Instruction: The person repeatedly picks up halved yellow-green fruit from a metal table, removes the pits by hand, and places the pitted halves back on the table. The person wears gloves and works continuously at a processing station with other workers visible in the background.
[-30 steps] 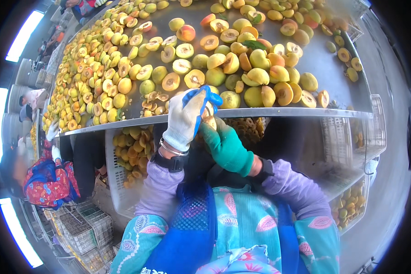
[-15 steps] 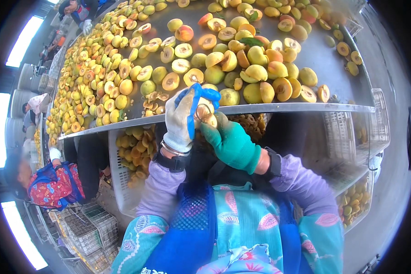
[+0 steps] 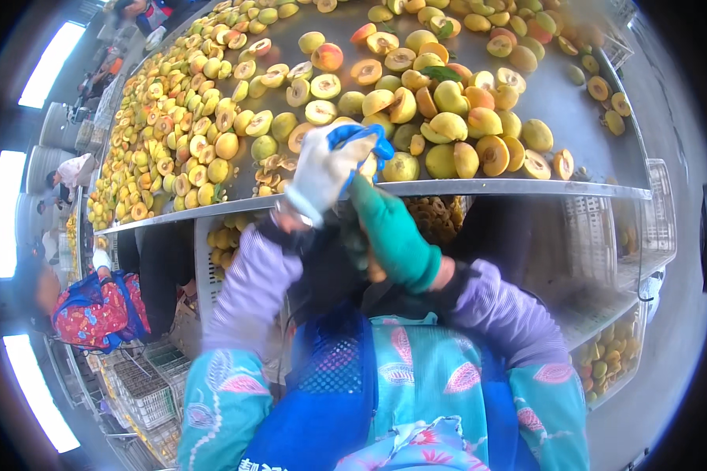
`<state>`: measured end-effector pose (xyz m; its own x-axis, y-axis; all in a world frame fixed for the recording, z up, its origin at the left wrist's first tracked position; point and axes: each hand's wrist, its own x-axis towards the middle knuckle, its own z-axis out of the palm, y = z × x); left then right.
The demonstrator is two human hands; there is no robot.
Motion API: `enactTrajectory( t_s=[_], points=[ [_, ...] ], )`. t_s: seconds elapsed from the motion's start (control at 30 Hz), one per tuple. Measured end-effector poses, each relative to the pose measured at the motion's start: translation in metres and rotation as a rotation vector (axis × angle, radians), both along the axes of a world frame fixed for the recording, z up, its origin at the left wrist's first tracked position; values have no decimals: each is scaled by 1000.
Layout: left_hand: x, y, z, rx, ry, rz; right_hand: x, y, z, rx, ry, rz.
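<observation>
Curling around a pale yellow fruit piece (image 3: pixel 368 168), the left hand (image 3: pixel 334 161), gloved white and blue, is grasping it over the near edge of the metal table (image 3: pixel 518 187). The right hand (image 3: pixel 398 235), green-gloved, is hovering just below-right, close to the piece; cannot tell through blur whether it is gripping anything. Beyond both hands, whole and halved fruits (image 3: pixel 493 155) are lying. Below-left of the hands, a white crate (image 3: pixel 205 271) is holding more fruit.

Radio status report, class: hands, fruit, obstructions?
White-and-blue-gloved left hand curled round pale yellow fruit piece; green-gloved right hand close beside; hands mostly hide it.
</observation>
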<state>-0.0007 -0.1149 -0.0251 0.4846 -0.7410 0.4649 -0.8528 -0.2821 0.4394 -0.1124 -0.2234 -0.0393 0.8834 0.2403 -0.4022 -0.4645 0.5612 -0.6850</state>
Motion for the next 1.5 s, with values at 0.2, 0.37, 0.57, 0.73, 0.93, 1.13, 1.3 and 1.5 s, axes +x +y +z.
enactTrajectory(
  t_s=[0.2,0.37,0.57,0.73,0.93,1.13,1.3,1.5],
  points=[
    [36,-10,10,211,362,-509,-6,-3,-7,372,48,78],
    [14,-13,-11,-163,1104,-302,-9,-4,-12,581,74,119],
    [17,-9,-26,-162,752,-403,-14,-6,-25,990,16,142],
    [1,1,-14,69,895,-138,-22,-12,-18,541,120,228],
    [-1,5,2,106,1011,-142,-25,1,-16,583,120,213],
    [-15,-6,-17,-410,1194,-62,-13,1,-19,1081,-12,206],
    [-34,-13,-22,-688,1404,-50,-15,-4,-18,1072,-5,297],
    [-49,26,-13,-818,1214,277,-34,-36,-13,1018,146,309]
  ],
)
